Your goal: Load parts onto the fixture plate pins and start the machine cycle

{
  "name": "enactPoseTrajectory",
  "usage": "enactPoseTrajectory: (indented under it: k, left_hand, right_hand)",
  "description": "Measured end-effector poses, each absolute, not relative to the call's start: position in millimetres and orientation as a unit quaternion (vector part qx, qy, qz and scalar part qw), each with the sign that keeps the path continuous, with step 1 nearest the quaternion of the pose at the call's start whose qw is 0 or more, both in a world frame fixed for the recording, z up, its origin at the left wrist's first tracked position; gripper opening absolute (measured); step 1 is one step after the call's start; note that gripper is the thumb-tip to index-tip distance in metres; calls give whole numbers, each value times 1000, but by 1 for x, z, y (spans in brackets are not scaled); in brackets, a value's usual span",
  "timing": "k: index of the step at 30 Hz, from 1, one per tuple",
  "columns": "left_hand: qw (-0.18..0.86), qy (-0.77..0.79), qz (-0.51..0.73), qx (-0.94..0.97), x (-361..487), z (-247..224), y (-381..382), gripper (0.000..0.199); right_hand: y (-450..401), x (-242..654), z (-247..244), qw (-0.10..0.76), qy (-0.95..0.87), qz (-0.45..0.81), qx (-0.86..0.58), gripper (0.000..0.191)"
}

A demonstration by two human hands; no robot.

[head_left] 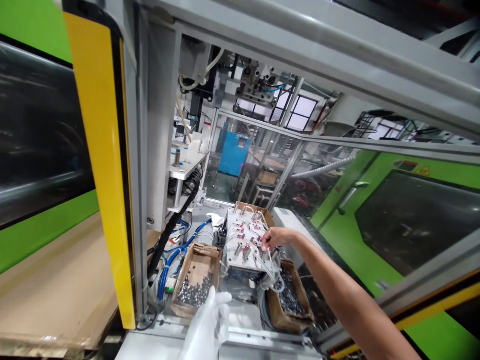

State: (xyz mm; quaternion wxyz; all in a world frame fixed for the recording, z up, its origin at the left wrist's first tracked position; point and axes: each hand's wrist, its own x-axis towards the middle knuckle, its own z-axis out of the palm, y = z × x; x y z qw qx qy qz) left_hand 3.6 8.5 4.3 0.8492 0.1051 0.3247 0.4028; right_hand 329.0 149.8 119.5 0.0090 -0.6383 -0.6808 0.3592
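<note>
My left hand [208, 327], in a white glove, is at the bottom centre in front of a cardboard box [181, 305] of small dark and shiny metal pieces [195, 290]. Its fingers are curled inward, and whatever they may hold is hidden. My right hand [276, 238], bare, reaches in from the right over a white fixture plate [233, 259]. The fingertips are pinched together at the plate's right side, by a metal post; anything between them is too small to name. Several metal cylinders, red-lit spots and clear tubes [268, 270] cover the plate.
A second cardboard box [294, 322] of small dark parts stands right of the plate. Blue hoses [170, 265] and black cables run along the left. Grey frame posts and a yellow guard [103, 150] border the opening. A machine head [258, 82] hangs above.
</note>
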Motion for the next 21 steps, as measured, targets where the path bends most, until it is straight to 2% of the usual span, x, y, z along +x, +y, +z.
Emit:
enactPoseTrajectory:
  k: [7,12,18,21]
  left_hand:
    - [867,332,368,57,4,-2,13,41]
    - [860,330,385,65,6,0,8,44]
    - [861,330,387,22,3,3,3,39]
    - [855,339,390,38,6,0,1,44]
  right_hand:
    - [137,324,124,40,-694,362,-620,34]
    - [129,321,130,51,-727,335,-598,30]
    - [122,319,127,66,-743,320,-584,37]
    - [122,319,128,59,-753,307,-579,35]
